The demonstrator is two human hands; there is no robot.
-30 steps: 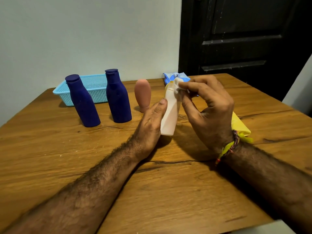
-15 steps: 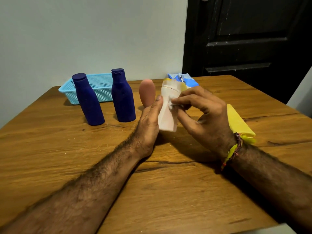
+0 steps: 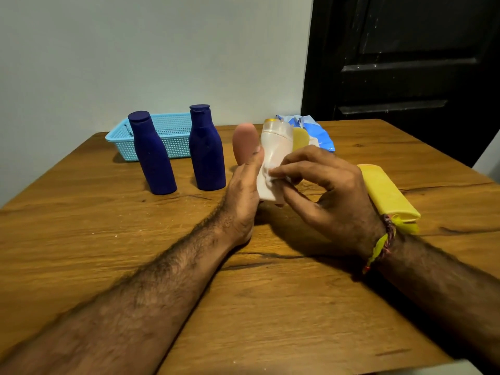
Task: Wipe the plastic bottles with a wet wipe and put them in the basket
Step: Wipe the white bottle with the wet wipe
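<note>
Wiping down: wet wipe [image 3: 267,176], pinched in right hand [image 3: 328,193], now mid-body rather than at cap. Left hand [image 3: 243,196] gripping white bottle [image 3: 273,155], fingers probably curled behind. Basket [image 3: 173,125] holding nothing yet.

I can read no text anywhere here. The white bottle [image 3: 273,155] I hold shows no label toward me. The two dark blue bottles [image 3: 153,155] [image 3: 207,150] are plain on the sides I see, as are the pink bottle [image 3: 244,140] and the yellow bottle [image 3: 387,194] lying on the table. The blue packet [image 3: 316,133] at the back has white patches on it, but they are too small and creased for me to make out any letters or brand.
</note>
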